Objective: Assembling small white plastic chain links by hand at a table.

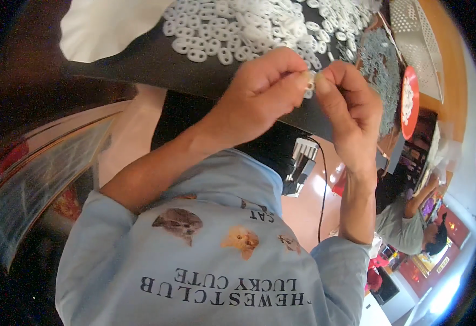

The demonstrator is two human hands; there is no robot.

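Note:
My left hand (270, 93) and my right hand (354, 106) meet above the near edge of a dark table (124, 70). Between their fingertips they pinch a small white plastic piece (310, 84) with a ring-like opening. Both hands are closed, thumb against forefinger, and the fingers partly cover the piece. Just beyond them lies a wide heap of white oval pieces (210, 41), each with two holes. Right of the heap, small grey pieces (378, 60) are spread in a pile near my right hand.
A red dish (407, 122) with small white bits stands beyond the grey pile, beside a white perforated basket (411, 27). At the far left is a white rounded sheet (105, 27). A black cable (323, 201) hangs below the table. Another person (411, 228) is at the right.

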